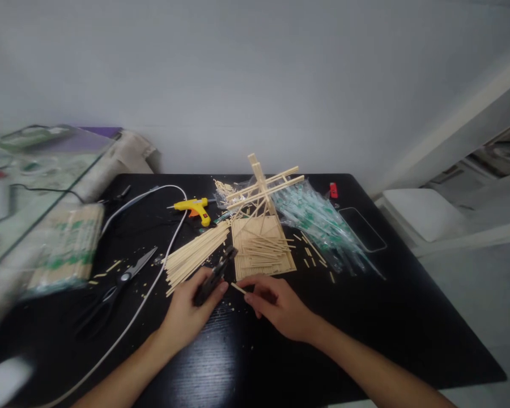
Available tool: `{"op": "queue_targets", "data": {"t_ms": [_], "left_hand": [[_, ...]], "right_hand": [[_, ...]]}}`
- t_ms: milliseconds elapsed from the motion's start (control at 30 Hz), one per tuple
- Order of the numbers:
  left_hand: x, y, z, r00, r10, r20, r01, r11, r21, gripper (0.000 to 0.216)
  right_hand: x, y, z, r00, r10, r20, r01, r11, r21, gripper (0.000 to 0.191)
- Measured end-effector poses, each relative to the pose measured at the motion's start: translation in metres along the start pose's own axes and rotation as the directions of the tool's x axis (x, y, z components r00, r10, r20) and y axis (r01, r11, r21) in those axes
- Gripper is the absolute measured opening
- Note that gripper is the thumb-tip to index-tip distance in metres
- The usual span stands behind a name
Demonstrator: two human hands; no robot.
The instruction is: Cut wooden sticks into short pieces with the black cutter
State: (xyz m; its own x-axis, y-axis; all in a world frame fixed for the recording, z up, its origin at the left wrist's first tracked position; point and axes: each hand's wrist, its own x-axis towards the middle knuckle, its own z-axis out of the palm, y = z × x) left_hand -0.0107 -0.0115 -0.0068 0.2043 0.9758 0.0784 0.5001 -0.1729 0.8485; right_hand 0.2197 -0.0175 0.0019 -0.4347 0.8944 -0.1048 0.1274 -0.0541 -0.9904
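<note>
My left hand [195,300] is closed around a pair of black pliers [215,277], jaws pointing away from me; whether the jaws are open is too blurred to tell. Between the fingertips of my right hand [276,303] is a short wooden stick [238,288], its free end towards the pliers. Just beyond both hands lies a flat panel of wooden sticks [287,263] with loose sticks [261,249] on top. A crossed stick frame [261,181] rises at its far end. Left of the panel is a bundle of long sticks [198,252].
A yellow glue gun [199,209], black scissors [127,276] and a white cable [147,292] lie left. Packaged sticks [70,243] stand at the left edge. Plastic wrappers [318,218], a phone-like slab [362,229] and a red object [333,190] lie right on the black table [365,328].
</note>
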Motion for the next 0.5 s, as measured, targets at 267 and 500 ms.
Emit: {"op": "queue_targets", "data": {"t_ms": [267,500], "left_hand": [[0.003,-0.015,-0.007,0.977,0.208,-0.038,-0.189,0.939,0.287,0.018],[-0.001,-0.012,-0.001,0.947,0.32,0.011,-0.305,0.891,0.337,0.025]], "right_hand": [[-0.004,-0.001,-0.004,0.971,-0.171,-0.165,0.162,0.985,-0.064,0.028],[-0.005,-0.005,-0.005,0.969,-0.187,-0.159,0.176,0.981,-0.086,0.021]]}}
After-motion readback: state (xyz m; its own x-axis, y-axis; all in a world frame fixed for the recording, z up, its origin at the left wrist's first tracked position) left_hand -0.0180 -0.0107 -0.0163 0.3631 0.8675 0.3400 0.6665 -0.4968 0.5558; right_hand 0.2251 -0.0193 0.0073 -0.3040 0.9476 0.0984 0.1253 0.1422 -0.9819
